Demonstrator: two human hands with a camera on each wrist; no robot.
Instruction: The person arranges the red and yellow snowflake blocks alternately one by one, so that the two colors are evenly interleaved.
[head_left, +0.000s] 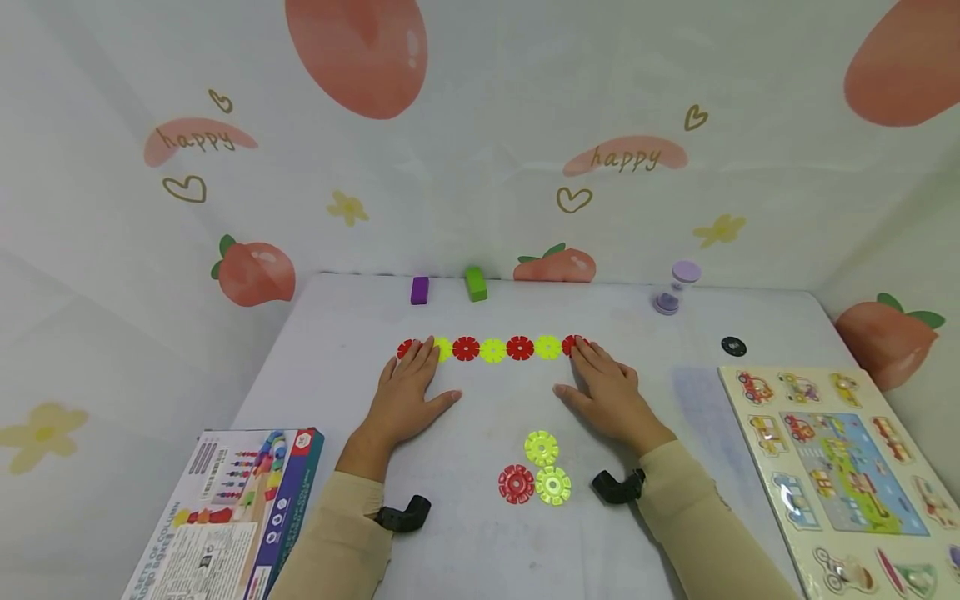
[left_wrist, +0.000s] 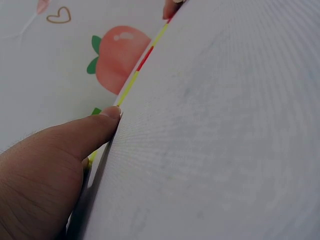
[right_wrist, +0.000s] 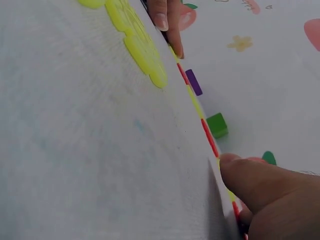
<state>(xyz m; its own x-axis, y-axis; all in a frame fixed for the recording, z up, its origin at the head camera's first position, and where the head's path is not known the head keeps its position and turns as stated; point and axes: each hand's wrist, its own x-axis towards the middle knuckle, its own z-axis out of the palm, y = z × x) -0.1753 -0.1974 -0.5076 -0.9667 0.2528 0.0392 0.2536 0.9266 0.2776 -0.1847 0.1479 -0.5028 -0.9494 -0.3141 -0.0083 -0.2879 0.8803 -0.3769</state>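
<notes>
A straight row of flat notched plastic discs, red [head_left: 466, 348] and yellow [head_left: 492, 350] by turns, lies across the white table. My left hand [head_left: 408, 392] lies flat with its fingertips on the discs at the row's left end, partly covering a red disc [head_left: 407, 346]. At the opposite end my right hand [head_left: 609, 392] rests its straight fingertips over the last red disc [head_left: 570, 343]. Both thumbs point inward. Nearer me, between the forearms, lie a loose red disc [head_left: 517, 484] and two yellow ones, an upper disc [head_left: 542, 448] and a lower disc [head_left: 553, 486].
Behind the row stand a purple block [head_left: 420, 290] and a green block [head_left: 476, 284]. A purple hourglass [head_left: 677, 287] is at the back right, with a small black disc [head_left: 733, 346] nearby. A toy box [head_left: 225, 512] lies left; a picture puzzle board [head_left: 765, 467] lies right.
</notes>
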